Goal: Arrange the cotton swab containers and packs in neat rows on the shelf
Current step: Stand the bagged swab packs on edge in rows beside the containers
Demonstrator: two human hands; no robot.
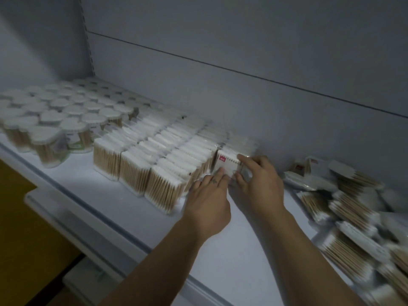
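Note:
Flat packs of wooden cotton swabs (154, 160) stand in several tight rows across the middle of the white shelf (123, 208). At the right end of these rows stands one pack with a red label (227, 163). My right hand (258, 184) grips that pack, thumb on its near side and fingers over its top. My left hand (209, 199) lies beside it with straight fingers pressing the pack's lower front. Heart-lidded clear swab containers (55, 120) fill the shelf's left part in rows.
A loose, untidy heap of swab packs (353, 217) lies at the right end of the shelf. The grey back panel (242, 96) rises directly behind the rows. A lower shelf edge (72, 221) juts out at the bottom left.

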